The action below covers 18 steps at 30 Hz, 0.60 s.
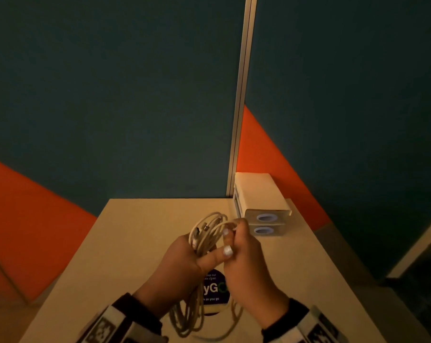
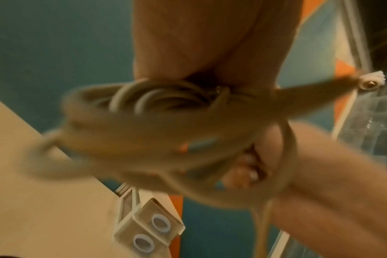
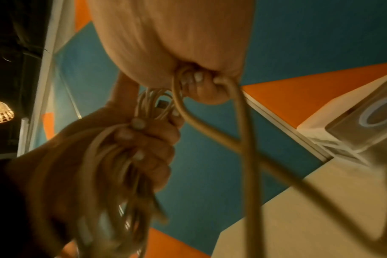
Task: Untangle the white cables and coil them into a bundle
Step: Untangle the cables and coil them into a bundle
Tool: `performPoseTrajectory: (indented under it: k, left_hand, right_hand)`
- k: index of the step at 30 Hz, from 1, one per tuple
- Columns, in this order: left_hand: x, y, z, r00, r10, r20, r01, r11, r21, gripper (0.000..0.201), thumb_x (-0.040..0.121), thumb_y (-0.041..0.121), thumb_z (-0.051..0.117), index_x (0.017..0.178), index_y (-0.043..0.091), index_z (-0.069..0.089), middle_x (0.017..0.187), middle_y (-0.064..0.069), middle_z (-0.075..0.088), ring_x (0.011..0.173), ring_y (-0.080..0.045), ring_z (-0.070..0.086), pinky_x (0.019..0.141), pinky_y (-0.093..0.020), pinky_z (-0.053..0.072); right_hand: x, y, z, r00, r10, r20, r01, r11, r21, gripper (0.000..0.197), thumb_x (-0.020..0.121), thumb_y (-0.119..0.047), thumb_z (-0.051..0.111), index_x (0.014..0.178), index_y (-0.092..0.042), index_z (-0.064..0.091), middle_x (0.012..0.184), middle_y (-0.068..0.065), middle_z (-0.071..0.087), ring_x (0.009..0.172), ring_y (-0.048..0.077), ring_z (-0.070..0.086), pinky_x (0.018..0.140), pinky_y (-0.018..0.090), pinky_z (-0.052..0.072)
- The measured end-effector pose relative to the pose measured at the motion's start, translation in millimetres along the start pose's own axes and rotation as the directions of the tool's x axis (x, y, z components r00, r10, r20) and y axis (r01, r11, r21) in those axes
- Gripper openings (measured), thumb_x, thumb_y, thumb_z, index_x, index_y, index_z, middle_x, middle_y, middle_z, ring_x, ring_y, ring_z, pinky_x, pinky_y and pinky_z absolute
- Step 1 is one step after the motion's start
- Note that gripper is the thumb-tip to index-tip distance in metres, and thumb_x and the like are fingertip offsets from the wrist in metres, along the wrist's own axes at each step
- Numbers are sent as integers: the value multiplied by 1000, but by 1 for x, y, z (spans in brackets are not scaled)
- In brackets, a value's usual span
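A coil of white cables (image 1: 204, 233) is held above the pale table (image 1: 125, 243). My left hand (image 1: 182, 258) grips the coil's several loops, thumb across them, and the loops hang down below the wrist (image 1: 187, 318). In the right wrist view the left fingers (image 3: 141, 137) wrap the bundle (image 3: 113, 165), with a plug end (image 3: 162, 104) among the loops. My right hand (image 1: 244, 253) holds one strand (image 3: 210, 125) in its curled fingers, just right of the coil. The left wrist view shows the loops (image 2: 144, 115) blurred, close to the camera.
Two stacked clear boxes with blue rings (image 1: 265, 224) sit at the table's far right by a white box (image 1: 259, 191). A dark round sticker (image 1: 214, 288) lies under my hands. Teal and orange partition walls (image 1: 110, 95) stand behind.
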<state>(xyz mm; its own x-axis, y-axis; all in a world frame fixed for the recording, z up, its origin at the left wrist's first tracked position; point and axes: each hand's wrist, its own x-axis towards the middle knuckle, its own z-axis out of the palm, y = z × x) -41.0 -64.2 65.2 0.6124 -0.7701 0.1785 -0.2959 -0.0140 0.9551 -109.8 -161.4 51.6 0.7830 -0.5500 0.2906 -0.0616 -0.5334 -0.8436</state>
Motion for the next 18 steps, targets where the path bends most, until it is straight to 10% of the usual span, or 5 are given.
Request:
performPoseTrajectory:
  k: [5,10,14,18]
  left_hand:
    - [6,-6,-1,979,-134,-151,109,981,-160,57,56,57,69,79,5,71,69,-14,73,65,-22,70,60,-32,56]
    - [6,-4,1,930,-277,-242,191,926,-326,43,75,48,66,85,7,71,78,-21,71,69,-38,68,61,-40,56]
    - [11,-2,0,878,-327,-349,159,887,-433,23,85,33,63,81,12,71,82,-20,73,78,-32,69,68,-41,56]
    - [16,-5,-3,852,-347,-391,129,864,-487,19,91,23,56,84,8,66,65,-5,70,59,-14,66,47,-26,51]
  right_hand:
    - [-9,-11,20,988,-44,149,44,999,5,43,97,-20,30,139,-28,21,121,-10,52,109,2,51,98,21,43]
    - [-4,-13,7,925,-128,358,192,970,-148,68,94,-9,39,145,-30,0,144,-2,35,125,7,41,100,11,32]
    - [-9,-20,8,910,-141,391,246,941,-233,75,94,-18,44,144,-31,-11,142,2,42,121,15,49,101,27,43]
    - [-15,-6,14,972,-110,209,169,942,-289,64,92,-18,49,138,-30,7,116,2,63,98,18,64,87,32,54]
